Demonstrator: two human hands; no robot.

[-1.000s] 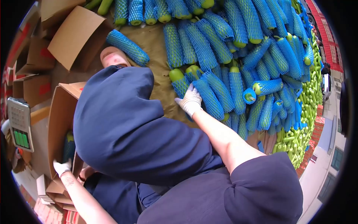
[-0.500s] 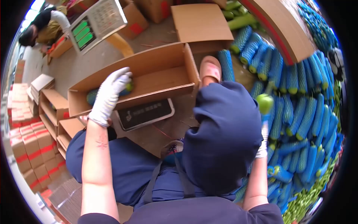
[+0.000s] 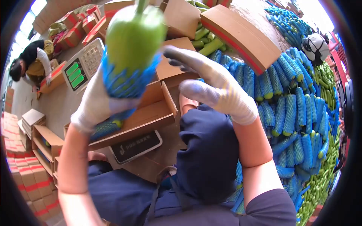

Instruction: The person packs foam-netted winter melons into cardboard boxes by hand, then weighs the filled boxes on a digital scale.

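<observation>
My gloved left hand is wrapped round a green gourd, raised close to the camera with its stem end up. Blue foam netting covers the gourd's lower part. To the right, my gloved right hand is open, fingers apart, with nothing in it. Below the hands lies a long open cardboard box, partly hidden by my left hand and the gourd. Inside its left end rests a netted gourd. The box stands over a platform scale.
The scale's display shows green readouts beyond the box. Rows of netted gourds cover the floor at right, with a long carton above them. Stacked cartons stand at left. Another person bends over a box at far left.
My left hand has left the box and now grips a gourd. The gourd from my right side has come up before the camera, and my right hand is now off it.
</observation>
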